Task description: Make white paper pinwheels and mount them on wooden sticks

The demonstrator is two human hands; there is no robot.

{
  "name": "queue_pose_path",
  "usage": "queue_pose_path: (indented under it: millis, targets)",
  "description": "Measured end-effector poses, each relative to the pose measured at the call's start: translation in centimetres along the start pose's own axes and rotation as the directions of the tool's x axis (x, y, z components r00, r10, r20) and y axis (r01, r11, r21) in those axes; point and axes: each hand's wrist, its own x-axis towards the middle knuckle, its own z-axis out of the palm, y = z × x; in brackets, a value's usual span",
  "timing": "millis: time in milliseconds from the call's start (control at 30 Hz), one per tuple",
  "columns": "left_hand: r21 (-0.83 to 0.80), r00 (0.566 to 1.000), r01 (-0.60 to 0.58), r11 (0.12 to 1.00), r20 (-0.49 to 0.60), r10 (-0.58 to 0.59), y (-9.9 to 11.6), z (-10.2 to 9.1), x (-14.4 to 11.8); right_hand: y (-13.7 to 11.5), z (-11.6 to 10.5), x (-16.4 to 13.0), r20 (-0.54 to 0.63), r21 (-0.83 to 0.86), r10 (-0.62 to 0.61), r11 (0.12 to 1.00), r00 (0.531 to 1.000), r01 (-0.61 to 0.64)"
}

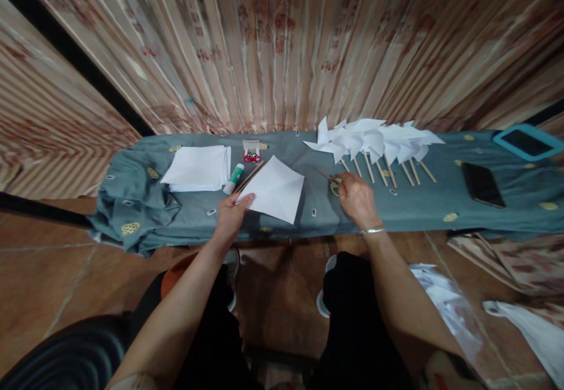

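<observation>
While my left hand pins the near-left corner of the white paper square at the middle of the desk, my right hand pinches thin scissors just right of it.
I judge the creased sheet could skid on the soft, rumpled teal cloth, or the blades could snag it. Further out: a wooden stick, glue stick, paper stack, and crisp paper pinwheels far right.

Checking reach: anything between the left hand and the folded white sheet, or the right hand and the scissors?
Nothing visible. The left hand already rests on the sheet's near corner; the right hand is on the scissors.
</observation>
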Motion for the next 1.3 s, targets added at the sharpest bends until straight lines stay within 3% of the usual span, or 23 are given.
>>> queue_pose_path:
  millis: [67,133,233,333,600,633,700,800,933,967,1000,1033,1100,1300]
  targets:
    - [0.0,0.999,-0.026,1.0,-0.023,0.026,0.1,0.0,0.1,1.4,-0.2,0.5,0.051,-0.13,0.086,0.988,0.995,-0.078]
    - [-0.013,0.998,-0.045,0.999,-0.04,0.044,0.3,0.1,0.2,2.0,-0.2,0.8,0.151,-0.229,0.099,0.971,0.984,-0.062]
    - [-0.042,0.998,-0.045,0.998,-0.05,0.043,0.8,0.4,0.3,1.5,-0.1,0.9,0.247,-0.329,0.101,0.944,0.964,-0.015]
    - [-0.088,0.997,-0.055,0.995,-0.055,0.051,1.3,0.7,0.3,0.5,0.1,1.0,0.249,-0.361,0.134,0.932,0.959,-0.036]
    - [-0.127,0.994,-0.095,0.987,-0.061,0.088,2.0,0.8,0.2,-0.8,1.0,1.3,0.251,-0.253,0.127,0.966,0.96,-0.062]
    - [-0.133,0.994,-0.102,0.986,-0.065,0.094,2.1,0.7,0.0,-0.6,1.1,1.3,0.241,-0.193,0.141,0.977,0.96,-0.095]
    - [-0.141,0.991,-0.12,0.983,-0.076,0.11,2.6,0.4,-0.3,-0.4,1.4,1.3,0.218,0.086,0.187,0.974,0.958,-0.21]
    - [-0.155,0.983,-0.167,0.974,-0.102,0.152,3.9,0.2,-0.5,-0.6,1.8,1.2,0.248,0.536,0.228,0.777,0.942,-0.329]
    - [-0.189,0.966,-0.246,0.951,-0.125,0.225,6.6,0.8,0.0,-2.4,1.7,0.7,0.335,0.731,0.145,0.583,0.931,-0.354]
    - [-0.198,0.963,-0.261,0.945,-0.123,0.24,7.2,1.0,0.3,-3.0,1.6,0.4,0.369,0.778,0.114,0.505,0.922,-0.373]
    - [-0.21,0.96,-0.271,0.94,-0.127,0.248,7.7,1.1,0.6,-3.5,1.5,0.1,0.431,0.832,0.071,0.354,0.899,-0.427]
    - [-0.218,0.957,-0.281,0.934,-0.132,0.257,8.1,1.1,1.0,-4.0,1.4,-0.2,0.486,0.849,0.031,0.218,0.873,-0.481]
    - [-0.225,0.952,-0.293,0.929,-0.157,0.262,8.2,0.9,1.6,-4.8,1.4,-0.9,0.564,0.825,-0.013,0.04,0.826,-0.563]
    - [-0.22,0.957,-0.254,0.942,-0.199,0.211,5.7,-0.5,2.2,-5.8,2.9,-2.1,0.654,0.732,-0.077,-0.187,0.753,-0.655]
